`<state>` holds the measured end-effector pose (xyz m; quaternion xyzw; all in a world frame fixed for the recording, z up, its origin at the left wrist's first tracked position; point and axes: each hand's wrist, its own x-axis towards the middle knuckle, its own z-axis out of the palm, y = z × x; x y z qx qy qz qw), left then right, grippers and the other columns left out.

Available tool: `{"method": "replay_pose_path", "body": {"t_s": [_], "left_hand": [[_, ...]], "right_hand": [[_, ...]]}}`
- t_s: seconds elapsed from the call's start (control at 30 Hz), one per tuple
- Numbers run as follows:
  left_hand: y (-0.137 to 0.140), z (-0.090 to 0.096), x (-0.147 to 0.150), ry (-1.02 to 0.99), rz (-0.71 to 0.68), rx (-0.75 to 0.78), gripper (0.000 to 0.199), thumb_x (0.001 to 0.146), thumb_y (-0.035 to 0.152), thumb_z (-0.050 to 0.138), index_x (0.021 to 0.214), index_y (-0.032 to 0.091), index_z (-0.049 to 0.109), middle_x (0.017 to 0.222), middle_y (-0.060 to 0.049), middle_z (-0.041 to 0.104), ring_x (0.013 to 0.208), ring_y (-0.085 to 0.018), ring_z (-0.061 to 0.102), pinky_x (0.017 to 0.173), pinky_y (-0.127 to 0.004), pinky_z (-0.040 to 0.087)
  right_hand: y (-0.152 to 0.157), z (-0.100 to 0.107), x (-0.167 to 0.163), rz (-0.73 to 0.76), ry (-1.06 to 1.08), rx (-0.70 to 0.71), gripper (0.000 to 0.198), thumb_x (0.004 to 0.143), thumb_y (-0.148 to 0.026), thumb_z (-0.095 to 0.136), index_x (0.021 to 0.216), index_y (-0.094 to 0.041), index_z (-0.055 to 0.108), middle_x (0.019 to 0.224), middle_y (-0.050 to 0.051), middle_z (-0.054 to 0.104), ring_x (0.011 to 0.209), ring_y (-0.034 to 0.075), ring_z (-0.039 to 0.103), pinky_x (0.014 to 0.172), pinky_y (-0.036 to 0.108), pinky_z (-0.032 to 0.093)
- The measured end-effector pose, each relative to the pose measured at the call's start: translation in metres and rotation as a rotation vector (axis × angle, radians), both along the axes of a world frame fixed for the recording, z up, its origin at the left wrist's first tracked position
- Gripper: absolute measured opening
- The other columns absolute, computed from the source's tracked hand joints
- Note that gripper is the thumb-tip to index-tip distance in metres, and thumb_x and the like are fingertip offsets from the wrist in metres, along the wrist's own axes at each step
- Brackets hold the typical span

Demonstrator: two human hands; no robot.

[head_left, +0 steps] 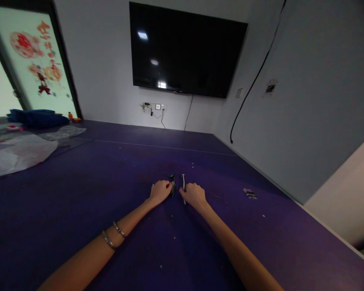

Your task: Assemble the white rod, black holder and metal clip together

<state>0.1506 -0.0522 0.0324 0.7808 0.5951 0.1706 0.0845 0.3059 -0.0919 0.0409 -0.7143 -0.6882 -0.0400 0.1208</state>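
In the middle of the head view, both my hands are low over the purple surface, a short gap apart. My left hand [161, 191] is closed, with thumb and fingers against a dark, slim object [172, 186] standing out at its right side. My right hand [194, 194] is closed around a pale, narrow strip-like piece [183, 178], whose ends show above and below the fingers. Both pieces are too small and blurred to name, and whether they join between my hands I cannot tell. Two bracelets circle my left forearm.
The purple surface [133, 161] carries small white specks and a small printed packet [250, 193] at right. Clear plastic sheeting [27, 151] and dark blue cloth [38, 118] lie at left. Behind are a wall-mounted television [185, 48] and a hanging black cable [247, 95].
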Motion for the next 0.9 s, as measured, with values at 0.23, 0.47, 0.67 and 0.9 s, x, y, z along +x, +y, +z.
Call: {"method": "replay_pose_path", "body": {"t_s": [0.23, 0.47, 0.67, 0.9], "left_hand": [[0.002, 0.000, 0.000, 0.002, -0.021, -0.002, 0.040, 0.088, 0.037, 0.032, 0.076, 0.021, 0.066, 0.085, -0.006, 0.068, 0.080, -0.020, 0.062, 0.067, -0.027, 0.041], [0.006, -0.002, 0.000, -0.003, -0.018, 0.003, 0.039, 0.087, 0.040, 0.033, 0.074, 0.021, 0.065, 0.084, -0.006, 0.068, 0.078, -0.020, 0.062, 0.063, -0.026, 0.039], [0.008, -0.003, -0.001, -0.010, -0.040, 0.010, 0.039, 0.086, 0.040, 0.032, 0.072, 0.021, 0.064, 0.082, -0.005, 0.068, 0.079, -0.021, 0.062, 0.062, -0.026, 0.039], [0.008, -0.003, -0.001, 0.001, -0.028, 0.003, 0.040, 0.086, 0.041, 0.032, 0.072, 0.022, 0.064, 0.082, -0.005, 0.068, 0.077, -0.020, 0.062, 0.062, -0.025, 0.039]], "right_hand": [[-0.008, 0.012, 0.062, -0.051, 0.089, 0.079, 0.036, 0.084, -0.046, 0.041, 0.081, -0.019, 0.064, 0.083, 0.007, 0.065, 0.074, 0.019, 0.061, 0.063, 0.027, 0.043], [-0.020, -0.003, 0.180, -0.134, 0.134, 0.230, 0.028, 0.079, -0.031, 0.049, 0.096, -0.014, 0.063, 0.099, 0.010, 0.060, 0.098, 0.021, 0.053, 0.084, 0.029, 0.037], [-0.032, -0.020, 0.264, -0.228, 0.064, 0.228, 0.035, 0.076, -0.030, 0.049, 0.103, -0.012, 0.061, 0.108, 0.013, 0.059, 0.105, 0.024, 0.050, 0.092, 0.037, 0.030], [-0.040, -0.029, 0.301, -0.195, 0.081, 0.166, 0.041, 0.076, -0.037, 0.049, 0.110, -0.017, 0.059, 0.113, 0.011, 0.061, 0.110, 0.025, 0.051, 0.095, 0.042, 0.028]]}}
